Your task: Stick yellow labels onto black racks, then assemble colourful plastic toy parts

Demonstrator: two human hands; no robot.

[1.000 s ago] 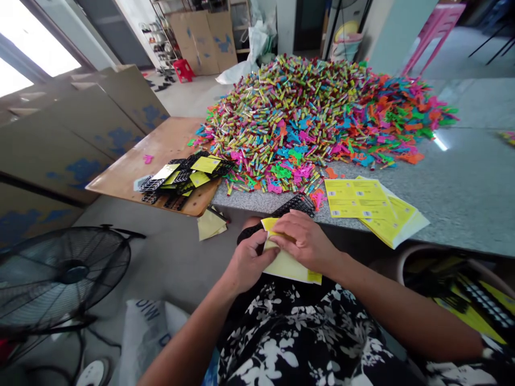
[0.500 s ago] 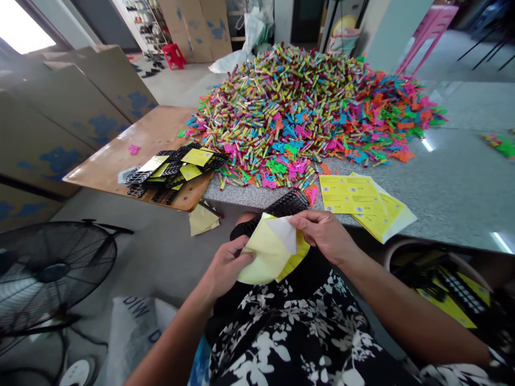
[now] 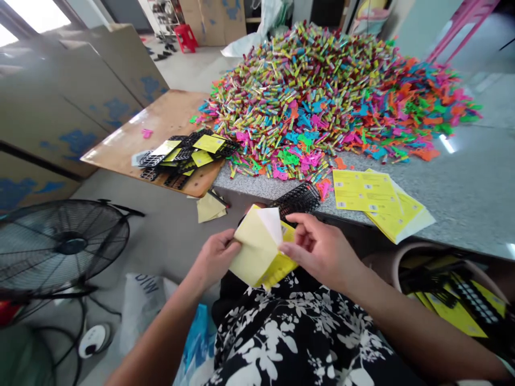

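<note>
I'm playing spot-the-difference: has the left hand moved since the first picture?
Yes. The left hand has moved left in this view, closer to the near corner of the wooden board.

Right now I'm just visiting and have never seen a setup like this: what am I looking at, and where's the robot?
There is no robot here. The view comes from one camera worn on a person's head, looking forward and down at their bare hands. The left hand pinches a pale yellow sheet with a white corner showing. The right hand is at the sheet's other side, thumb by its edge; I can't tell whether it grips. Beyond, on a grey speckled tabletop, lies a big heap of small colourful pieces, with yellow printed sheets to its right. On the wooden board at the left are black grid-like pieces and yellow cards.
</note>
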